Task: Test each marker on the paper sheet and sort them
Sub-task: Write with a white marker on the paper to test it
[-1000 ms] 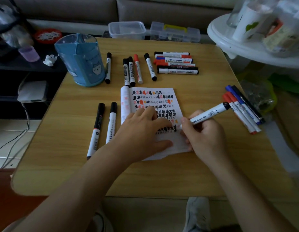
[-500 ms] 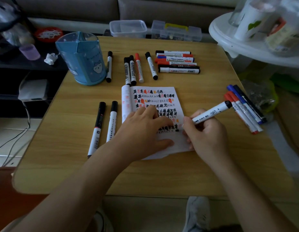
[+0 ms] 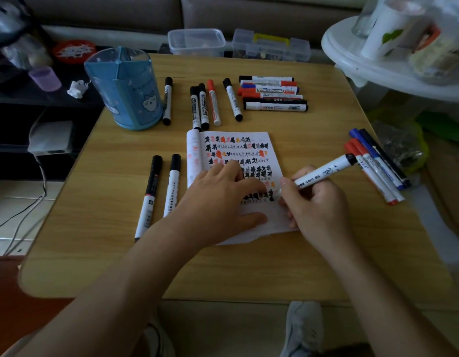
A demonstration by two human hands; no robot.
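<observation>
While nothing has shifted since the earlier frame, left hand (image 3: 223,199): flat, fingers straight, pressing white paper sheet (image 3: 238,150) of black and red test marks onto light wooden table (image 3: 249,266).
Right hand (image 3: 318,207): grips white black-capped marker (image 3: 323,172), tip at sheet's right edge.
Marker angle: unchanged, rear cap pointing up-right.

2 bare forearms enter from the bottom edge, 1 from lower left, 1 from lower right, converging near frame centre. Left hand (image 3: 223,199): palm down, fingers straight, slightly spread, pressing flat on the paper sheet (image 3: 238,148). Right hand (image 3: 315,202): just beside it, fingers curled, pinching a marker (image 3: 326,171).
</observation>
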